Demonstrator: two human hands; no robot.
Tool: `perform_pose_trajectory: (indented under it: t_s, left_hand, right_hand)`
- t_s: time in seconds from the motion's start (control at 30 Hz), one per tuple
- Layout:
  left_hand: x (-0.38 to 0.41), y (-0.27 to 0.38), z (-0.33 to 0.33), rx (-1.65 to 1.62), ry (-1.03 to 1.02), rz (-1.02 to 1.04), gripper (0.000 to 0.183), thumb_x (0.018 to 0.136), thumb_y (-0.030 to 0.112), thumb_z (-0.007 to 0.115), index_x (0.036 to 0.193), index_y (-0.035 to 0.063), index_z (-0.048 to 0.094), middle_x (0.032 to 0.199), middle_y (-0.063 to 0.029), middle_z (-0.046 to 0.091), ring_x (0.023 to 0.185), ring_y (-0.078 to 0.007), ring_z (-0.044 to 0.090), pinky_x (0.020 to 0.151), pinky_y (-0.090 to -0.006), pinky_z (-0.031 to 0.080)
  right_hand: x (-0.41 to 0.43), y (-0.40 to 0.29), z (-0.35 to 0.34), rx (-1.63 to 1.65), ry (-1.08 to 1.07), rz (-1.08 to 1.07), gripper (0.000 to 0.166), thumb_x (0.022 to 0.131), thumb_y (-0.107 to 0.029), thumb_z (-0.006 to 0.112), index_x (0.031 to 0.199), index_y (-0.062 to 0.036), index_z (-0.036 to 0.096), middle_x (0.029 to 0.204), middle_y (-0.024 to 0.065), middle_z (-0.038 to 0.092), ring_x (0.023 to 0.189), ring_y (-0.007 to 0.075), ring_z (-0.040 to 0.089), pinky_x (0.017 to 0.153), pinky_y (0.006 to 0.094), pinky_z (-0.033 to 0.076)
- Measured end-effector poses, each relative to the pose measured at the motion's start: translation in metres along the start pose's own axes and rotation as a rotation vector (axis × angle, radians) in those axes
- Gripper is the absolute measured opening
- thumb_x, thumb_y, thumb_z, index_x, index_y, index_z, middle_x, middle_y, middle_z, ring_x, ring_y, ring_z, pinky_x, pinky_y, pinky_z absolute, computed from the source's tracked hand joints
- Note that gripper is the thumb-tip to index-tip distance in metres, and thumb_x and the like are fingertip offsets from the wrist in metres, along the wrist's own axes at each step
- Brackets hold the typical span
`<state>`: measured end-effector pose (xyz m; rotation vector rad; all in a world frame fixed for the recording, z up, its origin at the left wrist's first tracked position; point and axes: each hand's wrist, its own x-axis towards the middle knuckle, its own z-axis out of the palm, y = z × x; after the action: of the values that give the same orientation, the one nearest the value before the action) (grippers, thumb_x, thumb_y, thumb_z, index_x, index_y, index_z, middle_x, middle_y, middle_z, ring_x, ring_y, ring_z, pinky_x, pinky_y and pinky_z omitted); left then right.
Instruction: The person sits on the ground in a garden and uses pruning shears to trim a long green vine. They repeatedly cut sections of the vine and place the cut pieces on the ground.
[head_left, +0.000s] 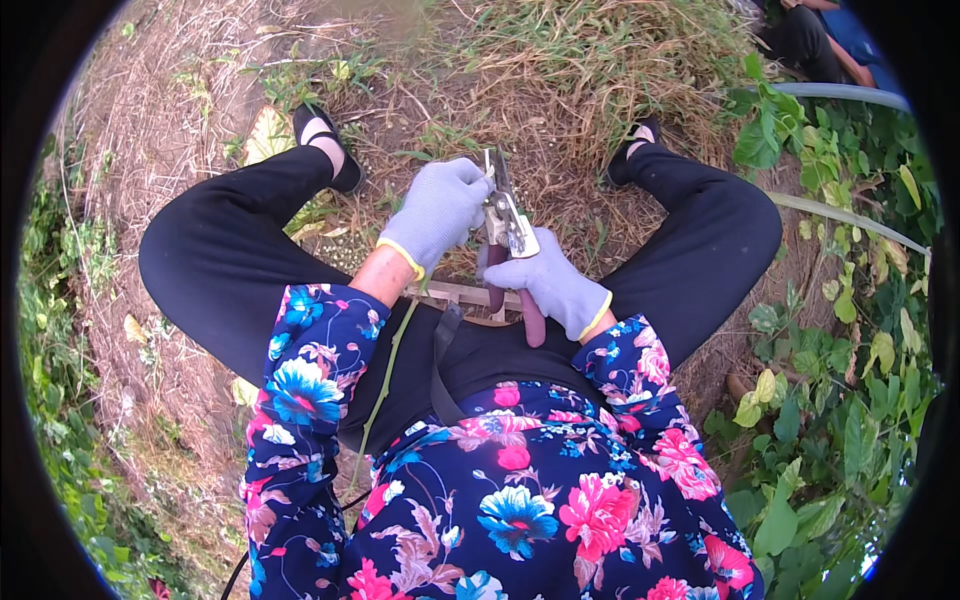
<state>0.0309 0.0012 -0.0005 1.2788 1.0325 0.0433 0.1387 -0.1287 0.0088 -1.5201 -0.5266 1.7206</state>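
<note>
Before me, my right hand (551, 281), in a grey knit glove with a yellow cuff, grips the purple handles of a metal hand tool (511, 225), which looks like a grafting pruner. Its metal head points away from me, between my knees. My left hand (439, 214), gloved alike, is closed at the left side of that head, its fingertips pinching something small and pale against it. A long thin green stem (388, 367) runs from below my left wrist down over my left thigh; whether my left fingers hold its upper end is hidden.
I sit low, knees apart, on a slatted seat (450, 291). A black strap (444, 364) lies in my lap. Dry grass covers the soil ahead. Leafy vines (817, 360) and pale curved strips (847, 217) stand at right. Another person (810, 45) is partly visible at upper right.
</note>
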Motion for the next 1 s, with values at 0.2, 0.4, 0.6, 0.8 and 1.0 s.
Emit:
perform_pose_trajectory:
  t_s: [0.2,0.4,0.6,0.8,1.0]
  left_hand:
    - [0.003,-0.002,0.003,0.047,0.003,-0.002,0.02,0.09,0.021,0.056,0.085,0.0012,0.06,0.053,-0.0034,0.055,0.036,-0.0089,0.046,0.033,-0.0236,0.033]
    - [0.005,-0.003,0.005,0.09,0.012,0.002,0.02,0.09,0.02,0.056,0.085,0.001,0.06,0.053,-0.0041,0.055,0.037,-0.0093,0.047,0.033,-0.024,0.034]
    - [0.006,-0.009,0.007,0.083,0.021,0.048,0.02,0.09,0.02,0.056,0.085,0.0012,0.06,0.053,-0.004,0.054,0.036,-0.0094,0.046,0.033,-0.0242,0.034]
    - [0.008,-0.019,0.005,0.163,0.03,0.284,0.019,0.09,0.02,0.057,0.083,0.0015,0.059,0.052,-0.0035,0.054,0.037,-0.0093,0.047,0.034,-0.0242,0.033]
    - [0.005,-0.007,0.006,0.104,0.035,0.067,0.02,0.09,0.02,0.057,0.082,0.0017,0.058,0.052,-0.0038,0.055,0.037,-0.0092,0.046,0.034,-0.0247,0.034]
  right_hand:
    - [0.0,-0.002,0.0,0.017,0.024,0.029,0.021,0.07,-0.006,0.063,0.087,0.0048,0.057,0.069,0.0076,0.057,0.055,0.0178,0.059,0.052,0.0281,0.049]
    - [-0.002,-0.004,0.003,0.036,0.043,0.039,0.024,0.071,-0.008,0.062,0.09,0.0052,0.056,0.073,0.0091,0.058,0.055,0.0186,0.06,0.051,0.0284,0.049]
    - [-0.001,0.001,0.003,0.065,0.024,-0.006,0.027,0.07,-0.008,0.062,0.092,0.0048,0.055,0.076,0.0104,0.059,0.056,0.0202,0.061,0.053,0.0293,0.049]
    - [-0.001,0.002,0.001,0.123,0.016,-0.025,0.031,0.067,-0.009,0.063,0.094,0.0046,0.056,0.082,0.0121,0.061,0.069,0.0218,0.062,0.064,0.0318,0.051]
    - [0.0,0.004,0.0,0.095,0.037,-0.017,0.034,0.066,-0.01,0.063,0.096,0.0048,0.057,0.085,0.0117,0.061,0.078,0.0217,0.061,0.076,0.0334,0.049]
